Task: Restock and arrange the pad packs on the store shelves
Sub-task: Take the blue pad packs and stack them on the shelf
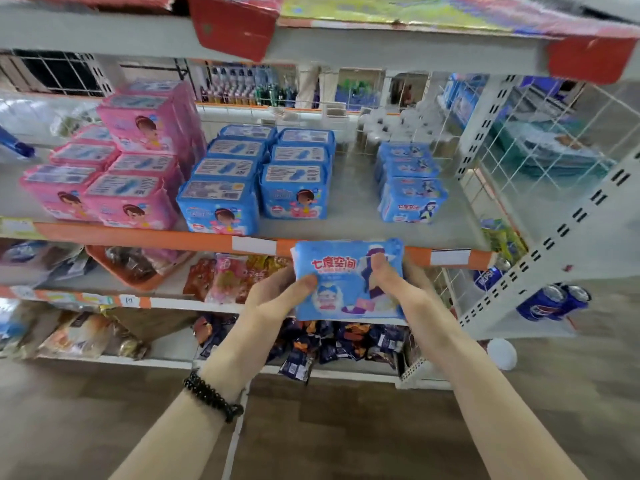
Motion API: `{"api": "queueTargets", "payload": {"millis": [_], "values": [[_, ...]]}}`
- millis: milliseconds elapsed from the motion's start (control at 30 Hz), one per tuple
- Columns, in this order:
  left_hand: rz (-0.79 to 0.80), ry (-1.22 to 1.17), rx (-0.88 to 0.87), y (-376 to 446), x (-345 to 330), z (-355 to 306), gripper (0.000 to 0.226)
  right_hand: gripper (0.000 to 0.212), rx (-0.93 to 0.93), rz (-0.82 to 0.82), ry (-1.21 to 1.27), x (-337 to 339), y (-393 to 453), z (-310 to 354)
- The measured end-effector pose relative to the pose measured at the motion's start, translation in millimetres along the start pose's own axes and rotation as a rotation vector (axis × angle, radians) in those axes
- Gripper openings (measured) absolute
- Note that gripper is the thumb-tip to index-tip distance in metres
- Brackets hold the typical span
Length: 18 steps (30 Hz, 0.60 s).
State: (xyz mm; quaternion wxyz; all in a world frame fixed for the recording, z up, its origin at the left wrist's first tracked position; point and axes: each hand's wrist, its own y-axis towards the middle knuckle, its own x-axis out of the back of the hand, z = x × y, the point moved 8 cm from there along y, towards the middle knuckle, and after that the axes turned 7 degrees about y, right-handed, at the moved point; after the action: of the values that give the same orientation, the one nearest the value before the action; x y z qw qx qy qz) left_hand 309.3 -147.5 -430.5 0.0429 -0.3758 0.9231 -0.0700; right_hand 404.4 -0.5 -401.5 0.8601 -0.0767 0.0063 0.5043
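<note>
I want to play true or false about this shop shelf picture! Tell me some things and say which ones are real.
1. Both hands hold one blue pad pack. True: the left hand and the right hand grip its two sides.
2. The pink packs sit at the right end of the shelf. False: they are on the left; the blue rows stand beside them.
3. The held pack already lies on the shelf. False: it is in front of the orange shelf edge.
4. A dark bead bracelet is on the left wrist. True.
</note>
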Motion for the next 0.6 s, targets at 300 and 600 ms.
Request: {"api": "queueTargets", "payload": {"millis": [300,600], "values": [[-0.024,0.021,0.035,26,12,5,0.031,0.036,-0.128,0.069,-0.015,12,14,-25],[0.130,-0.056,0.035,89,4,-18,0.040,0.016,-0.066,-0.244,0.015,26,45,-12]]}}
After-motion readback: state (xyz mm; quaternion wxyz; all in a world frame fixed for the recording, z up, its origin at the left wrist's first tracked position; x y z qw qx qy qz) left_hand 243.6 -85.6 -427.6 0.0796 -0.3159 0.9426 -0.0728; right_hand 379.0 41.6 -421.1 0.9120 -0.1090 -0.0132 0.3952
